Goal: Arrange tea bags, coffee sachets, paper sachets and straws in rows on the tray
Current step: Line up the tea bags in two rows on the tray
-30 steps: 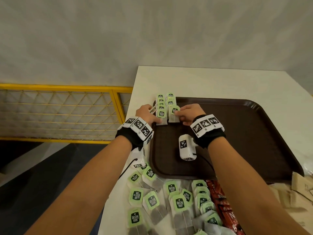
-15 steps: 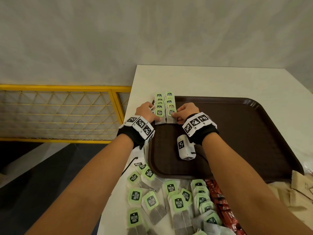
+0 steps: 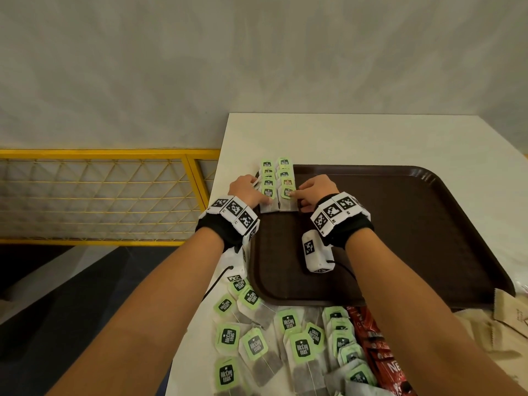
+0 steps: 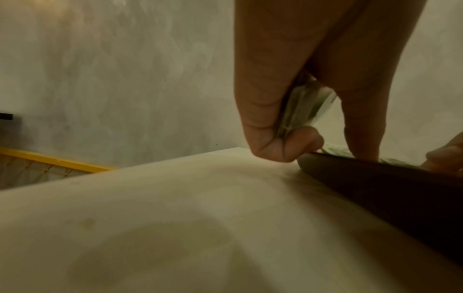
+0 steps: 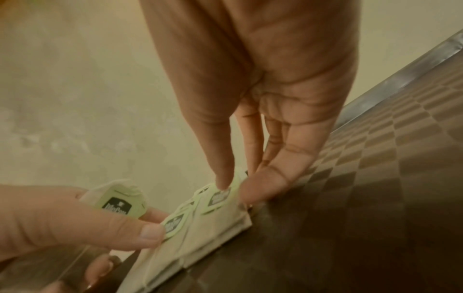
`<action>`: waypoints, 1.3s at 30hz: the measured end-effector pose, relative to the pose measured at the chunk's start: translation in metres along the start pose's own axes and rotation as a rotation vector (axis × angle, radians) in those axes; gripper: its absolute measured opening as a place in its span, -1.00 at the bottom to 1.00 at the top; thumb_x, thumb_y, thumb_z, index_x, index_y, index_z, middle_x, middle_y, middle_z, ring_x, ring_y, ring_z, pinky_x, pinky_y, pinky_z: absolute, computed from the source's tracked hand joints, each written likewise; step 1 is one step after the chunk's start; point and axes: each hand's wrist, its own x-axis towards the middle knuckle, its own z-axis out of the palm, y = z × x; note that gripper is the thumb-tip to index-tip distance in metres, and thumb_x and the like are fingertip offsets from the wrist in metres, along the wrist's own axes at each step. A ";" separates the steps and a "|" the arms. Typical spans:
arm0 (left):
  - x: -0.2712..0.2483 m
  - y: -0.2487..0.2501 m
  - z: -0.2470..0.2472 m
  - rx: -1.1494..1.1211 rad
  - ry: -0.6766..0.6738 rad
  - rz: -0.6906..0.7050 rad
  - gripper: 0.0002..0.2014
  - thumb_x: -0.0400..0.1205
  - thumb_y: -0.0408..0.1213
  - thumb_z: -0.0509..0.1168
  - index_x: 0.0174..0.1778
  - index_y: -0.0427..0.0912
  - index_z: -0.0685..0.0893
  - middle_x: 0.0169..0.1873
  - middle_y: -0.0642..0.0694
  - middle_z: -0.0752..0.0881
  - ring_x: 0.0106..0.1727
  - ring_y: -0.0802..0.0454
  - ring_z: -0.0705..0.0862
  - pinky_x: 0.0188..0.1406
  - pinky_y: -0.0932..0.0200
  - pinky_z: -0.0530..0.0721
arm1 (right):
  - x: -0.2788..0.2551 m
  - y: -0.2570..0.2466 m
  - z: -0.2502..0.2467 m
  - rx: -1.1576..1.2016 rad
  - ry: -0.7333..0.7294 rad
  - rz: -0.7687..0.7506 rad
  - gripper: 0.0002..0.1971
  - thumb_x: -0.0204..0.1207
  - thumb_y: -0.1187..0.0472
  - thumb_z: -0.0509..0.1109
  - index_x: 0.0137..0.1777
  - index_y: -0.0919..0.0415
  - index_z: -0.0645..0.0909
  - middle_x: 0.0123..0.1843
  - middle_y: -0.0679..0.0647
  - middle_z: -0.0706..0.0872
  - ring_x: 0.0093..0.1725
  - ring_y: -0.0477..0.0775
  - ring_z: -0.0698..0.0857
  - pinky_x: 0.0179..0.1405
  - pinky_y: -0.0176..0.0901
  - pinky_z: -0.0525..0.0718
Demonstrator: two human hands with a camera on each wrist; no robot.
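Two columns of green-tagged tea bags [image 3: 275, 178] lie at the far left corner of the brown tray [image 3: 400, 224]. My right hand [image 3: 300, 195] pinches the tag of the nearest tea bag [image 3: 288, 195] in the right column. In the right wrist view its thumb lies on that tea bag [image 5: 220, 198] and the forefinger sits beside it on the tray [image 5: 375, 198]. My left hand [image 3: 257, 195] touches the near end of the left column. Its curled fingers [image 4: 295, 142] grip spare tea bags [image 4: 305, 107].
Loose tea bags [image 3: 285, 338] are spread on the white table in front of the tray, with red coffee sachets [image 3: 380, 347] and brown paper sachets [image 3: 508, 318] to their right. A yellow mesh railing [image 3: 100, 195] runs past the table's left edge. A wall stands behind.
The right hand has laid its tea bag flat at the near end of the right column. The left hand has stayed by the left column, its thumb now on the nearest bag.
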 end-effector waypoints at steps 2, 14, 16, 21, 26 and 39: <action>0.001 0.001 -0.004 -0.049 0.006 -0.005 -0.59 0.49 -0.26 0.49 0.22 -0.30 0.61 0.11 -0.19 0.68 0.12 -0.14 0.63 -0.09 0.16 0.48 | 0.005 -0.002 -0.005 0.018 0.056 0.002 -0.65 0.55 0.22 0.41 0.29 0.34 0.58 0.13 0.24 0.71 0.09 0.21 0.74 0.13 0.06 0.72; 0.025 0.017 -0.006 -0.058 -0.078 -0.035 -0.69 0.59 -0.56 0.04 -0.47 -0.21 0.36 -0.47 -0.12 0.38 -0.48 0.03 0.33 -0.54 0.22 0.23 | 0.027 -0.027 0.006 -0.099 -0.082 -0.091 -0.64 0.65 0.37 0.02 0.36 0.41 0.48 0.38 0.30 0.55 0.33 0.27 0.54 0.23 -0.07 0.48; 0.026 0.018 -0.006 -0.042 -0.098 -0.024 -0.69 0.59 -0.56 0.02 -0.46 -0.21 0.36 -0.46 -0.12 0.38 -0.47 0.02 0.31 -0.55 0.22 0.22 | 0.032 -0.026 0.007 -0.098 -0.086 -0.090 -0.63 0.64 0.37 0.02 0.37 0.40 0.48 0.38 0.29 0.56 0.33 0.26 0.55 0.25 -0.06 0.49; 0.028 0.021 -0.007 0.007 -0.110 0.005 -0.70 0.60 -0.55 0.01 -0.44 -0.22 0.33 -0.41 -0.11 0.38 -0.43 0.05 0.32 -0.53 0.22 0.23 | 0.039 -0.021 0.008 -0.019 -0.104 -0.101 -0.57 0.63 0.40 0.01 0.46 0.37 0.43 0.40 0.28 0.55 0.31 0.28 0.57 0.35 0.11 0.54; 0.030 0.019 -0.009 -0.202 -0.088 -0.022 -0.78 0.63 -0.54 0.04 -0.24 -0.33 0.54 -0.35 -0.11 0.46 -0.30 -0.02 0.44 -0.51 0.25 0.29 | 0.032 -0.022 0.002 0.013 -0.104 -0.072 -0.57 0.64 0.42 0.02 0.51 0.39 0.34 0.50 0.30 0.44 0.45 0.26 0.46 0.47 0.06 0.42; -0.030 0.035 -0.037 -1.137 -0.297 0.020 -0.42 0.67 0.21 -0.02 0.16 -0.25 0.61 -0.10 -0.18 0.77 -0.22 0.01 0.81 -0.40 0.25 0.74 | -0.026 -0.062 -0.005 0.190 -0.243 -0.444 -0.75 0.50 0.12 0.45 -0.15 0.33 0.58 -0.30 0.10 0.55 -0.33 -0.01 0.53 -0.27 -0.21 0.52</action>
